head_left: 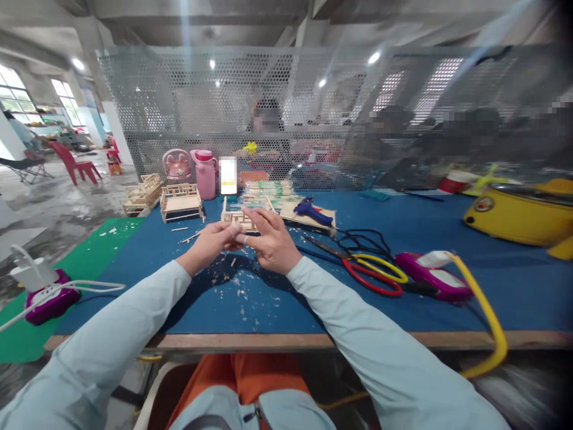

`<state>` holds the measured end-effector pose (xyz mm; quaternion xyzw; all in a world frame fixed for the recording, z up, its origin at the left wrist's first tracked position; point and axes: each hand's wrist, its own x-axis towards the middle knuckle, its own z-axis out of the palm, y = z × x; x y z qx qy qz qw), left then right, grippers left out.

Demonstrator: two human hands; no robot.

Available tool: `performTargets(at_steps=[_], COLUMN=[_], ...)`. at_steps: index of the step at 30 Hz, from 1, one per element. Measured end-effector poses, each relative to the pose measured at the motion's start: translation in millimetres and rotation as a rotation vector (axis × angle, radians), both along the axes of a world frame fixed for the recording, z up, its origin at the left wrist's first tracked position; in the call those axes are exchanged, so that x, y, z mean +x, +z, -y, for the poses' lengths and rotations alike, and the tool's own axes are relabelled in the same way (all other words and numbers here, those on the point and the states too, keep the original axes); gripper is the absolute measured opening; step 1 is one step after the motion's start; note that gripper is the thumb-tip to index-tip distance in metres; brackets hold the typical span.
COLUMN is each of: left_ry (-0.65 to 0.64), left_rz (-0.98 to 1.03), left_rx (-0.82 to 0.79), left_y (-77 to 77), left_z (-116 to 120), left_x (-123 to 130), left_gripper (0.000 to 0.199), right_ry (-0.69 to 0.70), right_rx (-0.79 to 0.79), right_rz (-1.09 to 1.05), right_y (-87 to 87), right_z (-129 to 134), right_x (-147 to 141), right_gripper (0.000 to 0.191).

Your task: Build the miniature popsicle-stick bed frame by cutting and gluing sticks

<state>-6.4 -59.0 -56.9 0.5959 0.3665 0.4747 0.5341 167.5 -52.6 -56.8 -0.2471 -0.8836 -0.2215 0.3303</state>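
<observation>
My left hand (218,240) is closed, its thumb and fingers pinched together above the blue table mat. Against its fingertips rests my right hand (274,240), with the thumb side pressed in and the upper fingers stretched forward. Anything pinched between them is too small or hidden to name. Just behind the fingers stands a small wooden stick frame (229,216) with railings, partly covered by my hands. To its right, a blue glue gun (313,212) lies on a flat wooden piece (286,214). Bundled wooden sticks (268,194) lie behind.
Scissors (371,276) with red and yellow handles lie right, beside a purple power strip (436,278) and yellow cable. A yellow pot (519,212) stands farther right. Finished-looking wooden frames (181,202), a pink flask (206,173) and a lit phone (228,176) stand behind.
</observation>
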Motion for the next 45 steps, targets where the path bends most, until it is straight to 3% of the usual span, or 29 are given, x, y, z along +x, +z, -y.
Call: performTargets(at_steps=[3, 6, 9, 12, 16, 21, 26, 39, 42, 45], left_ry=[0.354, 0.748, 0.816, 0.899, 0.773, 0.566, 0.423, 0.403, 0.488, 0.516], left_rz=[0.023, -0.343, -0.797, -0.915, -0.922, -0.872, -0.861, -0.833, -0.742, -0.651], left_rx=[0.114, 0.366, 0.506, 0.643, 0.816, 0.921, 0.940, 0.913, 0.800, 0.593], left_y=[6.8, 8.4, -0.8, -13.7, -20.8, -18.7, -22.2, -24.5, -26.9, -30.2], left_z=[-10, -23, -33, -37, -34, -25, -24, -24, -24, -25], left_x=[-17, -47, -71, -74, -52, -28, -23, -22, -20, -18], left_gripper=[0.036, 0.034, 0.013, 0.045, 0.064, 0.067, 0.069, 0.067, 0.061, 0.052], right_ry=[-0.098, -0.277, -0.322, -0.189, -0.025, -0.061, -0.103, -0.072, -0.059, -0.183], right_rx=[0.010, 0.032, 0.019, -0.069, -0.161, -0.146, -0.119, -0.145, -0.115, -0.116], right_rz=[-0.152, -0.420, -0.510, -0.394, -0.221, -0.160, -0.094, -0.110, -0.238, -0.464], right_y=[1.2, 4.1, 4.7, 1.2, -5.2, -7.8, -8.5, -9.3, -4.0, 0.7], right_z=[-5, -13, -19, -22, -23, -24, -25, -27, -25, -26], right_x=[6, 17, 25, 23, 16, 12, 10, 8, 13, 20], right_gripper=[0.044, 0.054, 0.050, 0.036, 0.023, 0.023, 0.026, 0.029, 0.040, 0.049])
